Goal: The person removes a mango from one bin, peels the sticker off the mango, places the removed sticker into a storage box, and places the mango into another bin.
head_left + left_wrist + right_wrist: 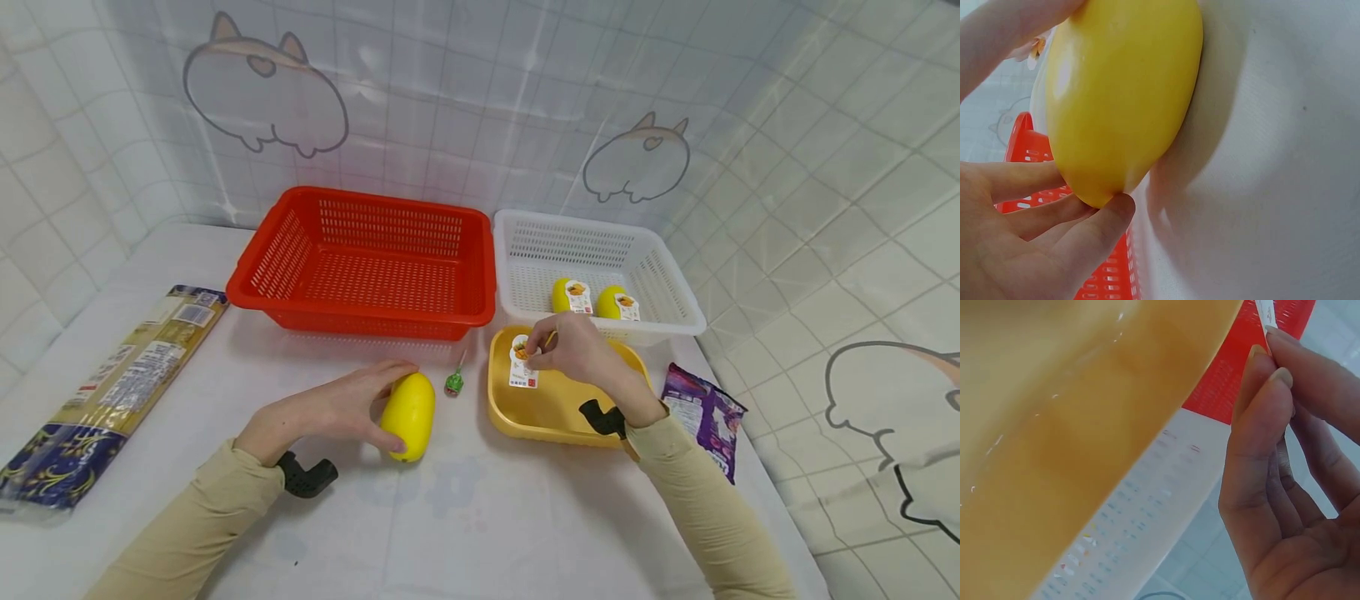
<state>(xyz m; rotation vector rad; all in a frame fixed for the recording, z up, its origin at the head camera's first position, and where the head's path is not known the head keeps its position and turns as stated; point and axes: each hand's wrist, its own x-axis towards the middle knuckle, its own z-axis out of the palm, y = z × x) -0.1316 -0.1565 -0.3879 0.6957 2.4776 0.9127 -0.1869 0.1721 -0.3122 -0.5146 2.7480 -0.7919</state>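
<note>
My left hand (348,407) grips a smooth yellow mango (412,417) that has no label on it, with fingers at its far end and thumb at the near end. The mango is close over the white table in the left wrist view, its tapered tip at the fingertips. Above the yellow basin (558,433), my right hand (581,350) pinches a white label (522,372) printed with orange fruit. From the right wrist, the label (1266,314) appears edge-on between thumb and fingers. Two labelled mangoes (619,302) lie in the white basket (682,300) behind.
A red basket (360,321) stands at the back left beside the white one. Between mango and basin lies a small green-wrapped lollipop (454,382). A long noodle packet (120,392) is at far left, and a purple snack bag (705,417) lies right of the basin.
</note>
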